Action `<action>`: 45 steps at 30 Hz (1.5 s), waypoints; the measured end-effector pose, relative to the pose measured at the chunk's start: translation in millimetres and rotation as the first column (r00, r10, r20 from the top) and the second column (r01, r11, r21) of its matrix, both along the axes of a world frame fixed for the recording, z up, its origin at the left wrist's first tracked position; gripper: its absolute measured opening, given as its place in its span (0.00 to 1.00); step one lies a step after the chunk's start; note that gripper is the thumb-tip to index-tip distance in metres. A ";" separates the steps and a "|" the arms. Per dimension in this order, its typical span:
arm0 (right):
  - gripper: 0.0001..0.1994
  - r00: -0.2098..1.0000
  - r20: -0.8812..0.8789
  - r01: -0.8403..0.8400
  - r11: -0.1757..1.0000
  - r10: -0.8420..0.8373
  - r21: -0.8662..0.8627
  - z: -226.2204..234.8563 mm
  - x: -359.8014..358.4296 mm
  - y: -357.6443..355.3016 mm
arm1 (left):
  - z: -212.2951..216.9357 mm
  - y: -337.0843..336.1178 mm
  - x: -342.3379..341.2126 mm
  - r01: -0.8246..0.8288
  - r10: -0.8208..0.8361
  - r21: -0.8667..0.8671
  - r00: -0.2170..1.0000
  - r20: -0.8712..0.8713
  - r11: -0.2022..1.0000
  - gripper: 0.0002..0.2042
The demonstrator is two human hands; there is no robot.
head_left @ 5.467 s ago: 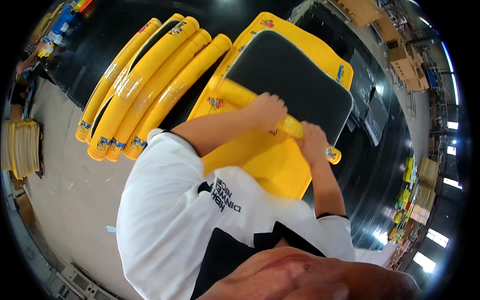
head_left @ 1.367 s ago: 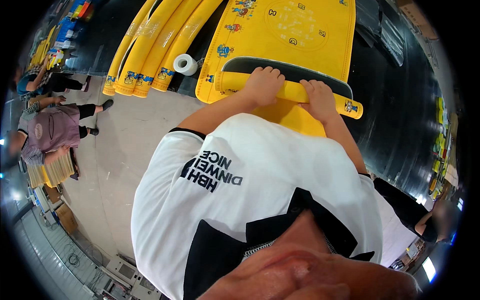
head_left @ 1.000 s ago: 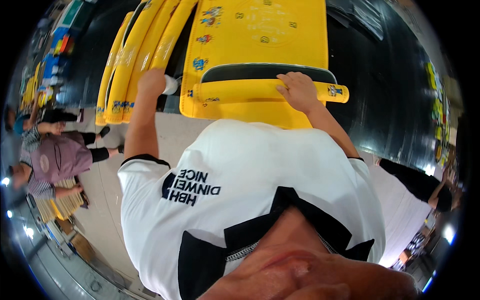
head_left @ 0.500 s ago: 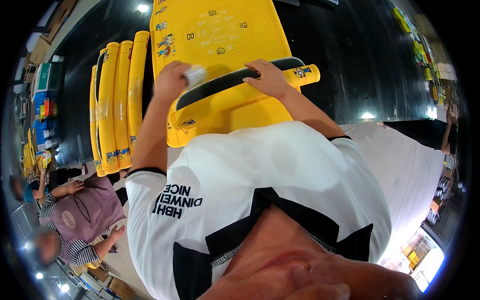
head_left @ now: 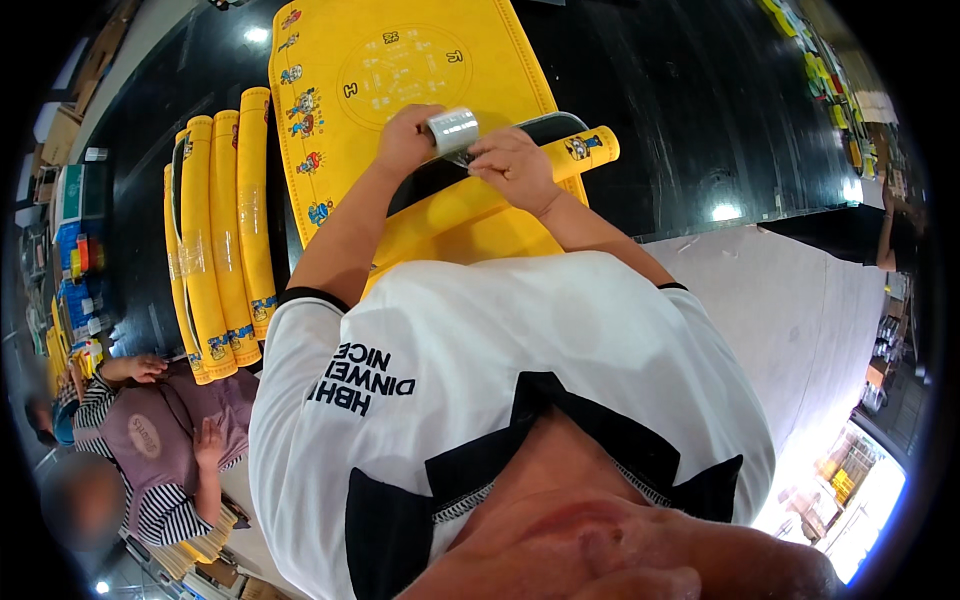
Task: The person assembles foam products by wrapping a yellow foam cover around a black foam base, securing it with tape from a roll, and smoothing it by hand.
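Observation:
My left hand [head_left: 408, 140] grips a roll of clear packing tape [head_left: 456, 131] above the work. Right beside it, the fingertips of my right hand [head_left: 515, 168] are pinched together at the roll's lower edge, on what looks like the loose tape end. Below both hands lies a rolled yellow mat [head_left: 440, 208] with a dark underside, slanting up to the right. Its cartoon-printed end sticks out past my right hand. Under the roll, a flat yellow mat [head_left: 330, 120] with a printed circle and cartoon figures along its left edge is spread out.
Several rolled yellow mats [head_left: 226, 225], banded with clear tape, lie side by side to the left on the black table [head_left: 690, 110]. Another person [head_left: 165, 430] in a purple apron stands at lower left. Colourful small packages [head_left: 825, 90] line the table's far right edge.
My left hand has brought the tape roll rightward and up to my right hand. My right hand has left the rolled mat, and its fingers have closed at the tape.

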State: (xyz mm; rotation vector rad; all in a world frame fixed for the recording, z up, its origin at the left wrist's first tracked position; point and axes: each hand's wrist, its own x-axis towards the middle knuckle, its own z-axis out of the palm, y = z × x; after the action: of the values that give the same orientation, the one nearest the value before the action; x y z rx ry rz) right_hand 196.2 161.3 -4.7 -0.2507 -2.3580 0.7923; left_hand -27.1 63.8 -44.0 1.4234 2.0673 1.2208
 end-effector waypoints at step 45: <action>0.17 0.857 0.515 -0.128 0.955 -0.030 0.267 11.2 -24.6 27.0 | 52.5 -85.9 98.8 -0.260 0.045 -0.233 0.752 -0.658 0.937 0.38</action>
State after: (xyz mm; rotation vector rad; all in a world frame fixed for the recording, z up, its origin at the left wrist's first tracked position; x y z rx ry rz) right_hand 171.7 188.3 6.5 -0.3049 -2.9612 0.4130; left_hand 71.7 -22.1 8.5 1.6928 2.7242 0.4063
